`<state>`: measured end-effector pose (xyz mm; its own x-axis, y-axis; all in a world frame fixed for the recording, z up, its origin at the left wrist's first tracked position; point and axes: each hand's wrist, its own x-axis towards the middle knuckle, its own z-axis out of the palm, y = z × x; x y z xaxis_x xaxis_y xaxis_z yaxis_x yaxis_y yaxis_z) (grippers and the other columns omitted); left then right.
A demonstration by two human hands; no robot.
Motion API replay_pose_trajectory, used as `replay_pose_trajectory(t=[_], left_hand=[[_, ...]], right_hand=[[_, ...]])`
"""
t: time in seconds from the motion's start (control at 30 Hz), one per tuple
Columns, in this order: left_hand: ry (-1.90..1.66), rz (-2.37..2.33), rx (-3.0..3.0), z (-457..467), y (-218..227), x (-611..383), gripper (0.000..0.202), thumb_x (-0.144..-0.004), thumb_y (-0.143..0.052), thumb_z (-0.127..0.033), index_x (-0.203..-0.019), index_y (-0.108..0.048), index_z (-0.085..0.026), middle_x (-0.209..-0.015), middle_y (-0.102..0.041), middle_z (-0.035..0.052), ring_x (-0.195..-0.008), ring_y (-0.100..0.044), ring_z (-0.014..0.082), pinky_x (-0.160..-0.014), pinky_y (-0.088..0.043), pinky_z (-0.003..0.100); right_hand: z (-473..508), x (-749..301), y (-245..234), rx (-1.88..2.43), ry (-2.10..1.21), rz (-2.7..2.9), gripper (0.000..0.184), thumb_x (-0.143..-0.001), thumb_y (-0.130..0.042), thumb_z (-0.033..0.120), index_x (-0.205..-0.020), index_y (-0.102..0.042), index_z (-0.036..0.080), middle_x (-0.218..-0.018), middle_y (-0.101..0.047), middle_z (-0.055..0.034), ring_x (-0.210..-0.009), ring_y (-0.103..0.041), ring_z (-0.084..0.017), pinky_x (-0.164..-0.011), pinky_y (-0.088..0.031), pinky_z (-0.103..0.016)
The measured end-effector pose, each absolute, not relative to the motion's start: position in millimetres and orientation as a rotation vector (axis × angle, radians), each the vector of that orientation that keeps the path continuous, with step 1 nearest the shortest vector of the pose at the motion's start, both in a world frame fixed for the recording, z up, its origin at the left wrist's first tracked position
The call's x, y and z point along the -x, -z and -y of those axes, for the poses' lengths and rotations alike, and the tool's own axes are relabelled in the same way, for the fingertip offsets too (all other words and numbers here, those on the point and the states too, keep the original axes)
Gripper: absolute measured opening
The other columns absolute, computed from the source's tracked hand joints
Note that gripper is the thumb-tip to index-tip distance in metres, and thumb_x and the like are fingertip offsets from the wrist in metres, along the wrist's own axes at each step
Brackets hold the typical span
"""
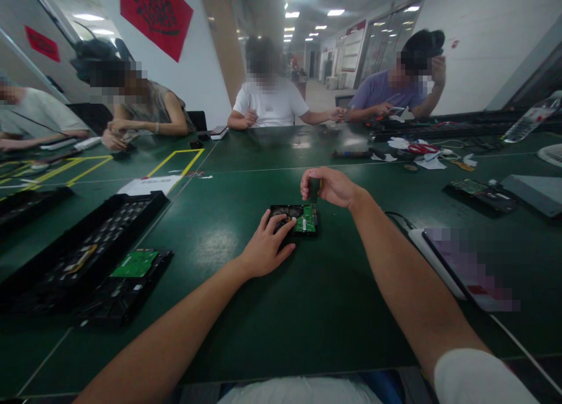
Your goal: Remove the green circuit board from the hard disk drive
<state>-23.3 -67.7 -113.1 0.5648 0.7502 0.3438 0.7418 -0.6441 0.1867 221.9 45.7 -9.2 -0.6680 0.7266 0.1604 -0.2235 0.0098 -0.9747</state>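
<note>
The screwdriver (313,189) stands upright over the green circuit board (306,219), so a slip of its tip could scratch the board, and the hard drive (293,219) could skid on the smooth counter (307,310) if the pressure on it eases. The right hand (331,186), at one o'clock from the drive, is closed in a fist around the screwdriver's dark handle. The left hand (266,249), at seven o'clock, lies loosely open, its fingertips pressing the drive's near-left end. The drive lies flat at twelve o'clock, mid-counter.
</note>
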Motion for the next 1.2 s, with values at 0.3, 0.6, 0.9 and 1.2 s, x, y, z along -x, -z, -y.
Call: replay_pose_trajectory(t=[0.3,0.6,0.9,1.2], left_hand=[[-0.626,-1.316,-2.752,67.6,112.9,23.6,0.063,-0.104,-0.054,-0.048,-0.161,-0.042,-0.025,-0.157,-0.043,0.0145,-0.159,-0.024,0.0408,-0.131,-0.02,0.067],[-0.628,-1.327,-2.728,69.4,110.5,22.3,0.063,-0.103,-0.055,-0.049,-0.161,-0.042,-0.026,-0.157,-0.044,0.0144,-0.158,-0.026,0.0409,-0.13,-0.022,0.067],[-0.614,-1.32,-2.765,67.9,111.5,22.6,0.063,-0.104,-0.053,-0.049,-0.161,-0.041,-0.025,-0.156,-0.044,0.0149,-0.158,-0.027,0.0398,-0.131,-0.018,0.066],[-0.636,-1.313,-2.728,68.4,111.0,22.0,0.063,-0.103,-0.055,-0.048,-0.161,-0.042,-0.027,-0.156,-0.045,0.0139,-0.158,-0.027,0.0402,-0.131,-0.021,0.067]], right_hand=[[-46.4,-222.3,10.1,0.528,-1.698,1.628,0.028,-0.09,-0.068,0.042,-0.077,-0.068,0.017,-0.068,-0.065,-0.0031,-0.069,-0.065,-0.019,-0.072,-0.054,-0.031],[-45.3,-220.8,10.1,0.543,-1.681,1.601,0.023,-0.086,-0.074,0.038,-0.076,-0.065,0.018,-0.071,-0.065,-0.0023,-0.071,-0.064,-0.019,-0.072,-0.054,-0.031],[-44.9,-221.7,7.9,0.531,-1.719,1.63,0.03,-0.092,-0.062,0.041,-0.072,-0.066,0.019,-0.058,-0.054,0.0003,-0.066,-0.063,-0.019,-0.074,-0.051,-0.032],[-47.0,-223.4,8.1,0.529,-1.764,1.624,0.035,-0.094,-0.052,0.042,-0.076,-0.07,0.018,-0.063,-0.057,-0.0027,-0.071,-0.064,-0.021,-0.076,-0.053,-0.033]])
